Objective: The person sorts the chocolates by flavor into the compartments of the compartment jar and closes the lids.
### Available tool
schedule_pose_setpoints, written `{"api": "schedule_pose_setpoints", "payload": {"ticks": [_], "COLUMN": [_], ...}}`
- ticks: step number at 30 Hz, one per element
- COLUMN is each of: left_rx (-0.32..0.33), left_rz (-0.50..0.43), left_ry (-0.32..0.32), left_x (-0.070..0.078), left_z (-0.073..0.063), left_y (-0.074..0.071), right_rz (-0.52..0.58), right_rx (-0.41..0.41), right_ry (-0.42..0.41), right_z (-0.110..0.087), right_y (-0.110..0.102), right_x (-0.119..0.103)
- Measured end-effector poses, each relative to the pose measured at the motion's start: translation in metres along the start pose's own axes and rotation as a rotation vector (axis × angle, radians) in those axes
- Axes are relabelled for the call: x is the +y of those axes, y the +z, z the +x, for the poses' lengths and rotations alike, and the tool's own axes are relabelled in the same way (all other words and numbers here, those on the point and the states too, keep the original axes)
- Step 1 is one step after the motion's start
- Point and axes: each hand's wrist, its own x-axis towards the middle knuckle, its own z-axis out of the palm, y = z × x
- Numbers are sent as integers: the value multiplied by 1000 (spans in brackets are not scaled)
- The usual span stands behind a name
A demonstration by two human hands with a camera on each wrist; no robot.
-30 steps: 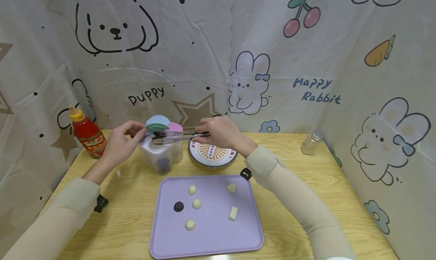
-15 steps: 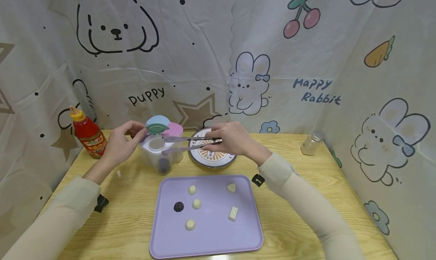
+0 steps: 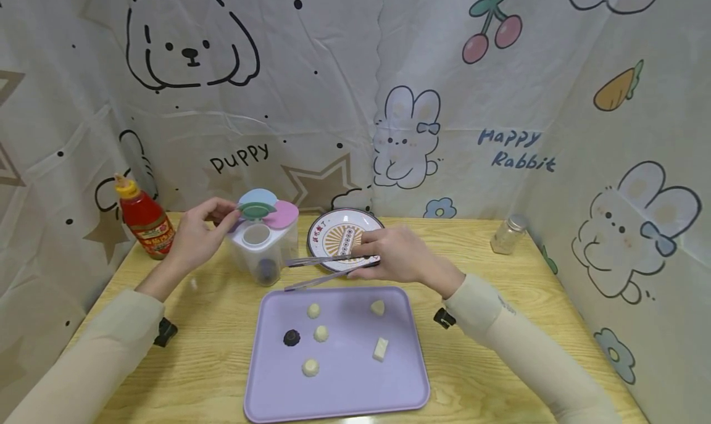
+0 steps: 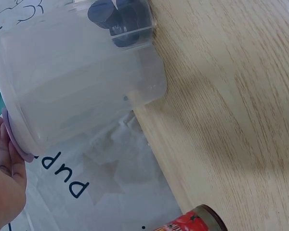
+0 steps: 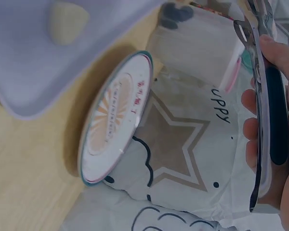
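Observation:
My left hand (image 3: 201, 231) pinches the raised green flip lid (image 3: 257, 211) of a clear, white-topped storage canister (image 3: 242, 249) at the back left. Under that lid the round opening is uncovered, and dark chocolate-like pieces (image 4: 119, 21) lie at the canister's bottom. Metal tongs (image 3: 319, 280) are held in my right hand (image 3: 401, 255), their arms apart and nothing between the tips. They hover between the canister and the purple tray (image 3: 361, 393). On the tray lie one dark molded piece (image 3: 291, 337), several cream-coloured round pieces (image 3: 310, 367) and a white rectangular piece (image 3: 380, 349).
A patterned plate (image 3: 323, 234) sits behind the tray, beside the canister. At the far left stands a red sauce bottle (image 3: 145, 221) with a yellow cap. A small glass jar (image 3: 508, 234) is at the back right. Printed cloth (image 3: 333, 60) encloses the table.
My right hand has drawn the tongs out from over the canister's opening, rightward and toward the tray, and their arms have spread. My left hand stays at the green lid.

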Motion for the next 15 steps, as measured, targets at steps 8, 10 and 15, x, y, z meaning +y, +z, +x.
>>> {"api": "schedule_pose_setpoints", "payload": {"ticks": [8,10,15], "left_rx": [3,5,2], "left_rz": [1,0,-5], "left_ry": [3,6,11], "left_x": [0,0,1], "left_z": [0,0,0], "left_y": [-1,-1,-1], "right_rz": [6,16,19], "right_rx": [-62,-80,-129], "right_ry": [-58,-66,-74], "right_z": [-14,-17,-23], "right_y": [15,19,31], "right_x": [-14,-17,-23]}}
